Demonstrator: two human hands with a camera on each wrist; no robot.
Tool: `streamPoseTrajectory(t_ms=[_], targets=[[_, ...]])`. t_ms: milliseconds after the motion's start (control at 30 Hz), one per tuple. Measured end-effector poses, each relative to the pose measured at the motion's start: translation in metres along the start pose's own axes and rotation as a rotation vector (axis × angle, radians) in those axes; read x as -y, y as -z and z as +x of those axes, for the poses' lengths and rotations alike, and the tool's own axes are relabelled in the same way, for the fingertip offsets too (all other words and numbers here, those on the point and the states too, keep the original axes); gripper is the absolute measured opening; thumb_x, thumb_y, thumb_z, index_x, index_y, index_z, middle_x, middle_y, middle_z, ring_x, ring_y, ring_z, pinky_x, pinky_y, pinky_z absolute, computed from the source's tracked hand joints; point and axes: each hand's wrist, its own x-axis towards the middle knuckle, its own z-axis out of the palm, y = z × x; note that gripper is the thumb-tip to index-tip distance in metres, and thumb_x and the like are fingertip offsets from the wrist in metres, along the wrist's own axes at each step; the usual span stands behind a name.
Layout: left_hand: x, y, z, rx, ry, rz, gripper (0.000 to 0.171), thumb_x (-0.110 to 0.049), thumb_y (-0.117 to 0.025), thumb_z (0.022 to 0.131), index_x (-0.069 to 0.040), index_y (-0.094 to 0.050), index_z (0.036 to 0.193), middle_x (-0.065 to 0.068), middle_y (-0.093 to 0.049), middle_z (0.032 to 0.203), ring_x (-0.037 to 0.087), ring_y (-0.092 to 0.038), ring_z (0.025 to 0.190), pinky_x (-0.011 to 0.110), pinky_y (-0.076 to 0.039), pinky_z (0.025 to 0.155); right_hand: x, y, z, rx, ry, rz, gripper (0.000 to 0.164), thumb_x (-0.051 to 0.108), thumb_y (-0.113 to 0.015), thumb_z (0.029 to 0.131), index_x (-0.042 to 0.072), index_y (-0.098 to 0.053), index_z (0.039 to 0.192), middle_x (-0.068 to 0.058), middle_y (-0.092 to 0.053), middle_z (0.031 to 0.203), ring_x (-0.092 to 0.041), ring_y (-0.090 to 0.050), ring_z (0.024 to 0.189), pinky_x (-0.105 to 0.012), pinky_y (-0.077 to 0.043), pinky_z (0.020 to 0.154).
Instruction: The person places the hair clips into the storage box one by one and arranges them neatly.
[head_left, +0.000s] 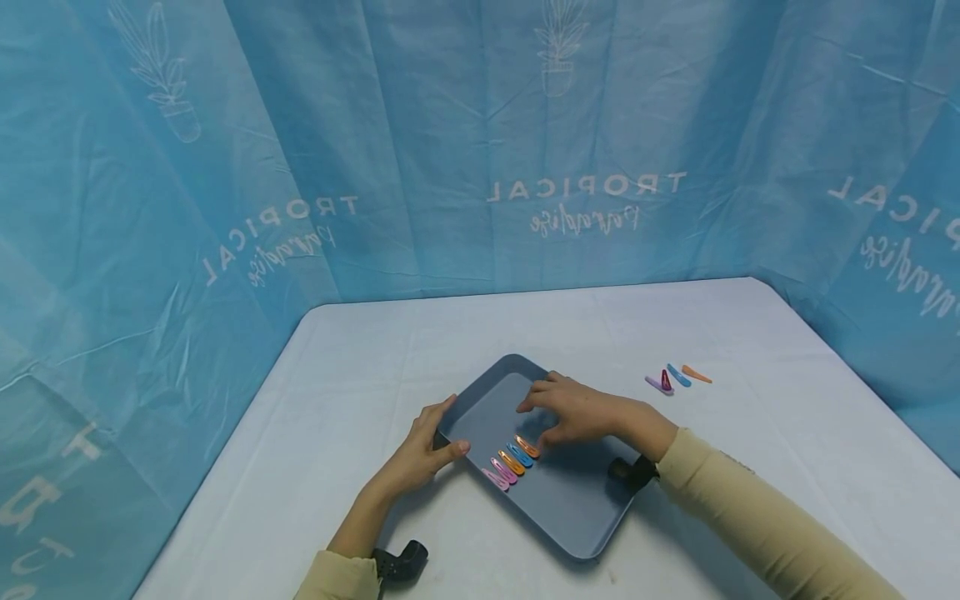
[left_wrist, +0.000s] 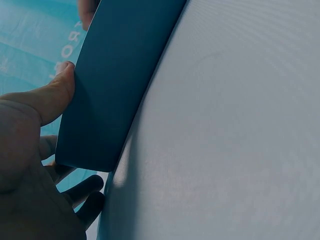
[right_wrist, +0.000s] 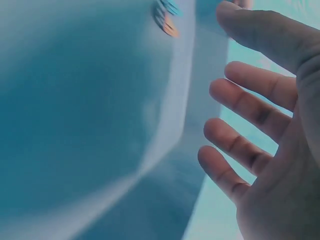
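Observation:
A blue-grey rectangular tray (head_left: 555,508) lies at an angle on the white table. Inside it, several snap hair clips form a slanting row: two pink ones (head_left: 499,473), a yellow-orange one (head_left: 512,463), a blue one (head_left: 520,454) and an orange one (head_left: 527,447). My left hand (head_left: 417,454) holds the tray's left corner, thumb at the rim and fingers around the outer side. Over the tray hovers my right hand (head_left: 573,408), fingers apart and nothing between them; its thumb is close by the orange clip. In the right wrist view the fingers (right_wrist: 240,100) are spread and relaxed.
Right of the tray, on the white tablecloth (head_left: 375,350), lies a loose group of hair clips: a lilac one (head_left: 658,386), a dark red one (head_left: 666,380), a blue one (head_left: 678,375) and an orange one (head_left: 697,374). A blue printed curtain (head_left: 450,250) surrounds the table.

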Motion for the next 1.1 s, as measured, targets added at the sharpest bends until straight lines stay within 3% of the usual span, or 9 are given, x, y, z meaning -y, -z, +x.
streamPoseTrajectory(t_ms=[333,633,1100], targets=[[0.0,0.0,-0.001,-0.004,-0.005,0.0,0.082,-0.037,-0.066,0.087,-0.014,-0.021,0.152,0.017,-0.03,0.148,0.036,-0.027,0.136,0.062,-0.026,0.107,-0.016,0.024,-0.013,-0.131,0.004,-0.002,0.052,0.032,-0.074,0.081,0.017,-0.058,0.128,0.0,-0.057,0.123,-0.018,-0.046,0.108,-0.039,-0.045,0.089],[0.001,0.001,-0.001,0.002,-0.012,-0.003,0.083,-0.038,-0.066,0.087,-0.014,-0.021,0.152,0.017,-0.029,0.149,0.036,-0.026,0.137,0.062,-0.025,0.107,-0.029,0.038,-0.03,-0.216,-0.083,0.09,0.053,0.03,-0.074,0.081,0.016,-0.057,0.13,-0.002,-0.056,0.127,-0.02,-0.044,0.111,-0.041,-0.045,0.088],[-0.001,0.002,-0.002,0.004,-0.005,0.0,0.082,-0.039,-0.066,0.087,-0.015,-0.021,0.152,0.017,-0.028,0.149,0.036,-0.026,0.137,0.062,-0.024,0.108,-0.071,0.039,-0.06,-0.301,-0.205,0.113,0.056,0.03,-0.074,0.081,0.01,-0.056,0.13,-0.009,-0.055,0.128,-0.025,-0.042,0.113,-0.047,-0.043,0.088]])
